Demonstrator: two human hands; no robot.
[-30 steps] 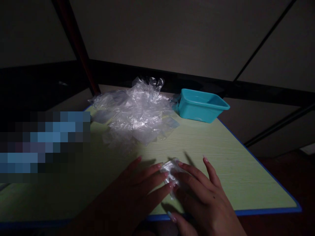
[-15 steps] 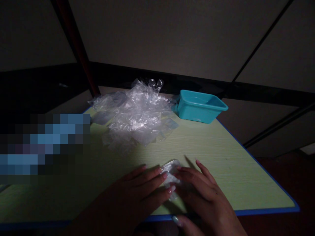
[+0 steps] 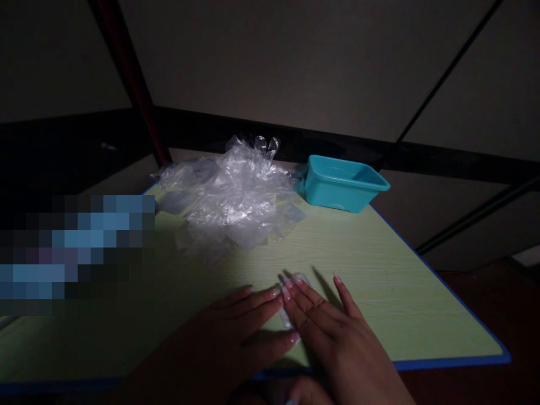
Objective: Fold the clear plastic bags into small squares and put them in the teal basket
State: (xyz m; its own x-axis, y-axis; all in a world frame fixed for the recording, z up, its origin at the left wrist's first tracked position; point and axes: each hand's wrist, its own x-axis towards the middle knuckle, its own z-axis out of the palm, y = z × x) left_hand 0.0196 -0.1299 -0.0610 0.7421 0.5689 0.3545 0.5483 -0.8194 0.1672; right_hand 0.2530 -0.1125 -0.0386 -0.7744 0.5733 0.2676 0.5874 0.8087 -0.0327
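Observation:
A small folded piece of clear plastic (image 3: pixel 288 318) lies flat on the table near its front edge, mostly covered by my fingers. My left hand (image 3: pixel 248 326) rests at its left side, fingers stretched out and tips touching it. From the right, my right hand (image 3: pixel 327 326) lies over the plastic with fingers extended, the little finger spread apart. The fingertips of both hands nearly meet at the top of the piece. Farther back sits a loose heap of clear plastic bags (image 3: pixel 236 197).
A turquoise plastic basket (image 3: pixel 337 194) stands at the back right of the green table (image 3: pixel 422 315), which has a blue edge. Panelled wall rises behind. A pixelated blue patch covers the left side.
My right hand has shifted left over the small plastic piece, its fingers now covering more of it. My left hand has barely moved. The heap and basket stay put.

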